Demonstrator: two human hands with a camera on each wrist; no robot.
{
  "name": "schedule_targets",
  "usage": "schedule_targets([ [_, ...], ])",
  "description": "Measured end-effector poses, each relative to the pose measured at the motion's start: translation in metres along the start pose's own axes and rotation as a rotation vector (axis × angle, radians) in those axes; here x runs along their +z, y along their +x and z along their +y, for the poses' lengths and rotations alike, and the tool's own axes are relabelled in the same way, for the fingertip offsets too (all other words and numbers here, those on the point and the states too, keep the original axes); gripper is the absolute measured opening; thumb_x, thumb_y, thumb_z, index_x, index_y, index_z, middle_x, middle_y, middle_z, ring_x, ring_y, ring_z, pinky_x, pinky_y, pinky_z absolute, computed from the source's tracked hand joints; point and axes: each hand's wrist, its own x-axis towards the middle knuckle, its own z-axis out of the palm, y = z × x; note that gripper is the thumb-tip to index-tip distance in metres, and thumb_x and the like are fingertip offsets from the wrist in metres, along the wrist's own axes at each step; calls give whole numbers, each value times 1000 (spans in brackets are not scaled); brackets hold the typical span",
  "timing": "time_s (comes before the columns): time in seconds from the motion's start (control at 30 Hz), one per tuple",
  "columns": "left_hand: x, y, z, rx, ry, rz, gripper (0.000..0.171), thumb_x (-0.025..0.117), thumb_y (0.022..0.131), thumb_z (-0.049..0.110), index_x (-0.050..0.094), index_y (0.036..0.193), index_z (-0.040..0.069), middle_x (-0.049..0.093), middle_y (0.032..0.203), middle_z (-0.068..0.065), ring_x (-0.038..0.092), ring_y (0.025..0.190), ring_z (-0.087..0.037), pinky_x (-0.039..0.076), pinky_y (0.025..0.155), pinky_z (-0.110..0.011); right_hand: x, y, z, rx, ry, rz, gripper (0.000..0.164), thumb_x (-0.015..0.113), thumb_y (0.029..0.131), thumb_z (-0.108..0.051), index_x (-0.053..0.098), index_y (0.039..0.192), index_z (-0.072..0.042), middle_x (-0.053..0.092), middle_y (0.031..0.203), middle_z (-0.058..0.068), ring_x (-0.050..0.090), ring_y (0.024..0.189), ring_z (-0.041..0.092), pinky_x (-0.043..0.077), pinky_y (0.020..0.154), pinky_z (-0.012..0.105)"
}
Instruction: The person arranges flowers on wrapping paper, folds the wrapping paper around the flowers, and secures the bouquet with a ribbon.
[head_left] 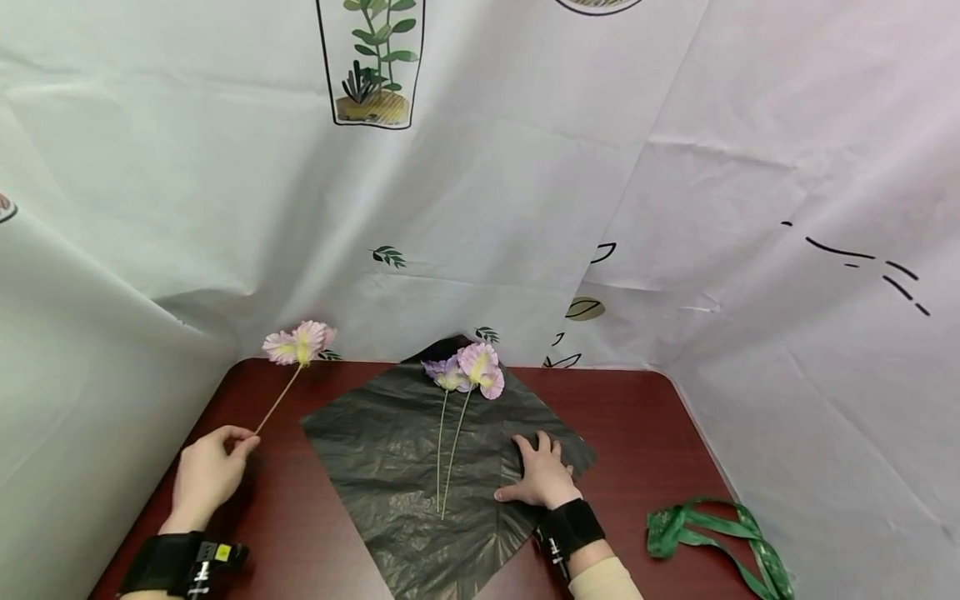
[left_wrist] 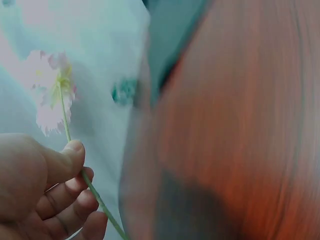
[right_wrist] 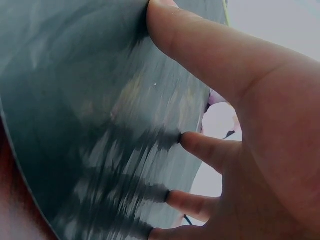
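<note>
From the head view, I see the left hand (head_left: 210, 471) pinching the thin stem (head_left: 278, 402) of a pink flower (head_left: 300, 342). The bloom sits ahead of that hand, close to the white cloth (head_left: 495, 200). The right hand (head_left: 543, 479) is spread out on the black sheet (head_left: 375, 467) and grips nothing. Between the two hands, a purple flower (head_left: 446, 377) and a second pink flower (head_left: 482, 365) lie loose on the sheet, so a bump could make them roll apart. A green ribbon (head_left: 664, 533) lies off to the right of the right hand; a sleeve might knock it. I can't read any words here. The cloth has plant drawings, and the left wrist band (head_left: 168, 560) has a yellow patch too small to read.

From the left wrist, the stem runs between thumb and fingers, with its tail poking out below. A loose pinch could let it spin, and a hard squeeze could bend it. I see no writing.

From the right wrist, the fingertips touch the shiny, crinkly sheet. Pushing too hard could rip it, or drag it along with the flowers on top. I see no label there either.
</note>
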Motion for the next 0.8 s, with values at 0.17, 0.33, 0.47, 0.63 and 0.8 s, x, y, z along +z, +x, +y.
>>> schedule_targets([
  [0.17, 21, -12, 45, 53, -181, -39, 18, 80, 105, 16, 82, 111, -1, 81, 95, -12, 64, 73, -13, 47, 63, -29, 5, 2, 6, -14, 26, 32, 108, 105, 72, -53, 57, 161, -12, 34, 167, 38, 26, 153, 72, 30, 100, 98],
  [0.33, 47, -25, 89, -66, -468, -209, 24, 75, 110, 15, 78, 122, -5, 79, 102, -17, 67, 73, -14, 57, 65, -28, 0, 0, 3, -12, 18, 5, 106, 103, 77, -52, 55, 163, -12, 32, 168, 38, 25, 154, 72, 30, 101, 98],
  [0.47, 71, -35, 117, -128, -670, -286, 23, 74, 109, 7, 74, 123, -11, 77, 101, -21, 70, 73, -16, 63, 68, -32, -4, -2, -1, -9, 8, -10, 106, 103, 78, -52, 54, 163, -12, 32, 168, 38, 25, 154, 72, 31, 102, 97],
  [0.63, 102, -48, 143, -138, -782, -346, 17, 75, 106, 2, 75, 117, -11, 77, 97, -19, 71, 71, -19, 64, 66, -32, 8, 5, 11, -7, 25, 8, 109, 103, 74, -53, 55, 163, -13, 31, 170, 37, 24, 156, 71, 29, 104, 97],
  [0.8, 124, -55, 158, -134, -808, -403, 18, 75, 107, 6, 75, 118, -9, 77, 96, -17, 71, 72, -22, 64, 65, -34, 0, -1, 0, 5, 14, -1, 105, 105, 75, -48, 57, 161, -11, 33, 168, 37, 26, 155, 71, 31, 104, 96],
])
